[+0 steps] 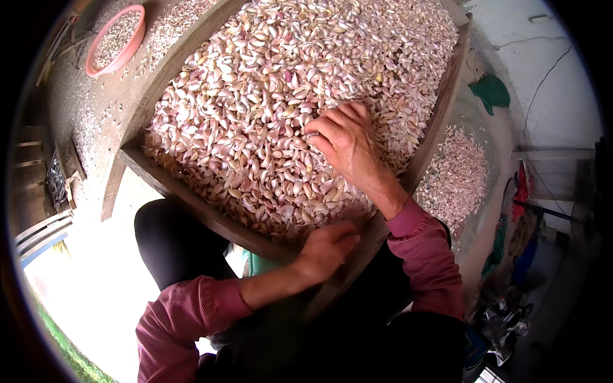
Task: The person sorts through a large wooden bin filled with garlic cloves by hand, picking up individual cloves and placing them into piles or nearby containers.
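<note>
A mass of loose garlic cloves [249, 108], pinkish white with a few purple ones, fills a large wooden tray [198, 210] in front of me. My right hand [348, 140] rests on the cloves right of the middle, its fingers bent and drawn together. Thumb and forefinger meet at a small thing that I cannot make out. Near the tray's front right corner, my left hand [327, 252] lies over the rim, smeared by motion. Whether its fingers hold anything does not show. Papery skins gather among the cloves along the near edge.
A pink basin [135, 45] holding small pieces stands at the far left, with more scattered on the ground around it. Right of the tray lies a heap of cloves [456, 179] on the floor. Beyond it sits a green cloth-like item [490, 92] by a pale wall.
</note>
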The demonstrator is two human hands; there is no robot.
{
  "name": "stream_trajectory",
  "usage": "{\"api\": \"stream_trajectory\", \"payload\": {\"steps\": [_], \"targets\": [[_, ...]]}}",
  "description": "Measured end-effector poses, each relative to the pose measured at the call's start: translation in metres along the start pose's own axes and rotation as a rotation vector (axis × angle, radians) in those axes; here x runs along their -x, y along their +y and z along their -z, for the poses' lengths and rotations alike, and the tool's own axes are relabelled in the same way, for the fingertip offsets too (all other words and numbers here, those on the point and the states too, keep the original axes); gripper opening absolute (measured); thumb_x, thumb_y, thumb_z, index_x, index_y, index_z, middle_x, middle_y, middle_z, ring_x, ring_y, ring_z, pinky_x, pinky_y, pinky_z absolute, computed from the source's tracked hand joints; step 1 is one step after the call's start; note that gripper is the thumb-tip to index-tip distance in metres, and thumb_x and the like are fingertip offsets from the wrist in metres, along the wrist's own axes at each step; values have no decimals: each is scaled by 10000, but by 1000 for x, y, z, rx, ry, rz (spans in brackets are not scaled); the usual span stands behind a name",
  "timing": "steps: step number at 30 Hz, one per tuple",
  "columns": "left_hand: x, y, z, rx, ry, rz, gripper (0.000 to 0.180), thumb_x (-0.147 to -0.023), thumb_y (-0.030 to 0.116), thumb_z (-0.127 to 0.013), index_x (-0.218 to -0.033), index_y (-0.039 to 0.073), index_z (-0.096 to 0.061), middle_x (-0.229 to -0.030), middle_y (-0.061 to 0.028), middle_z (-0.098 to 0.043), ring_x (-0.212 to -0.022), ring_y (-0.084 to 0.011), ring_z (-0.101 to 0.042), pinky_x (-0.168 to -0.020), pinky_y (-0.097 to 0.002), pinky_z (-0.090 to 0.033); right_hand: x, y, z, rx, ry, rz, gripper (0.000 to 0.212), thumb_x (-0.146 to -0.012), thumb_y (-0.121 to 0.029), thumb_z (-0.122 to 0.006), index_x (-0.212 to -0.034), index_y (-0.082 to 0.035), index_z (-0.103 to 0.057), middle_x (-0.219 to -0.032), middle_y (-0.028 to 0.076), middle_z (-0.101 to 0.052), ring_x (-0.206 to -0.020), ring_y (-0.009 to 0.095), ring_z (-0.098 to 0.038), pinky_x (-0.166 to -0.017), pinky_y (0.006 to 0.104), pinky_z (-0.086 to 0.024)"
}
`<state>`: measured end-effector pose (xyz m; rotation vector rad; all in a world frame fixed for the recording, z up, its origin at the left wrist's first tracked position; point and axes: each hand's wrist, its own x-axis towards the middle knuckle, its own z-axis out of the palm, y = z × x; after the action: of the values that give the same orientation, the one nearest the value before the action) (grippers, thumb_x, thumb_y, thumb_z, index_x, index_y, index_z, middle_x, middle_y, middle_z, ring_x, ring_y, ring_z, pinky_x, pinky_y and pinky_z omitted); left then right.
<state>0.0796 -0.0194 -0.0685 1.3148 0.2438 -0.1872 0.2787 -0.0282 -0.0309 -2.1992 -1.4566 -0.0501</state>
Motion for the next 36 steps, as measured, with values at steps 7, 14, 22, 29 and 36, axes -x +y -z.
{"api": "stream_trajectory", "payload": {"steps": [7, 14, 22, 29, 36], "targets": [[-19, 48, 26, 599, 189, 390, 117, -950, 191, -578, -917, 89, -624, -640, 59, -477, -542, -33, -397, -487, -221, -326, 24, 9, 30, -316, 101, -301, 193, -830, -53, -670, -1021, -78, -660, -889, 66, -654, -902, 262, -614, -791, 383, -469], [-12, 49, 27, 341, 83, 419, 118, -957, 183, -570, -944, 79, -625, -750, 63, -534, -694, -28, -466, -609, -215, -396, 30, 103, 34, 68, 205, -477, 218, -855, -65, -658, -1072, -48, -680, -975, 129, -658, -906, 313, -635, -811, 377, -503], [-15, 47, 31, 256, 93, 364, 126, -954, 179, -566, -942, 68, -625, -772, 57, -538, -734, -31, -469, -644, -210, -394, 4, 132, 18, 104, 195, -466, 64, -803, -125, -714, -845, -79, -723, -869, 90, -683, -786, 304, -657, -754, 391, -521], [-13, 47, 28, 277, 70, 371, 139, -956, 178, -572, -973, 51, -626, -791, 47, -552, -757, -42, -477, -674, -215, -407, -18, 90, 0, -102, 105, -826, 383, -982, -244, -548, -1325, -77, -511, -1436, 170, -439, -1193, 319, -539, -1029, 435, -460], [-9, 35, 26, 104, -7, 250, 219, -934, 133, -558, -1116, 27, -619, -993, -81, -651, -969, -170, -617, -861, -295, -492, -44, 18, -61, 78, -32, -216, 609, -891, -281, -652, -1404, -58, -411, -1532, 166, -258, -1438, 366, -166, -1184, 559, -142]]}}
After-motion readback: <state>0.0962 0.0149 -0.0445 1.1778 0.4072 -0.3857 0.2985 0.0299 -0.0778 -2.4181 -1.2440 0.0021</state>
